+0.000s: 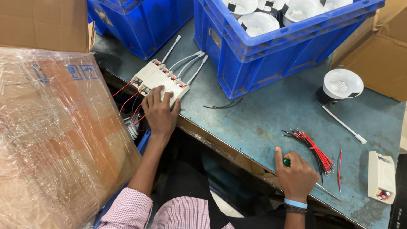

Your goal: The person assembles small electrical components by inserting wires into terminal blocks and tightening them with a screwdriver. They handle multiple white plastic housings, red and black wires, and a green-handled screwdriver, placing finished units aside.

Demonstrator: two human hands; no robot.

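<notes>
We found four white driver boxes [160,78] lying side by side in a row at the near-left edge of the tabletop [254,123], white leads running from their far ends and red and black wires hanging off the near ends over the edge. Our left hand [160,112] rested flat on the nearest boxes, fingers [157,94] spread and released, pressing rather than gripping. Our right hand [296,174] sat at the near edge, fingers clenched around a green-handled screwdriver [287,162] whose metal shaft pointed right along the edge. Just beyond it lay a bundle of red and black wires [313,148], with a single red wire [339,169] beside it. A fifth white driver box [380,176] lay further right. A white downlight [341,85] stood near a blue crate [271,51] filled with similar downlights. A plastic-wrapped carton [55,135] stood at left.
</notes>
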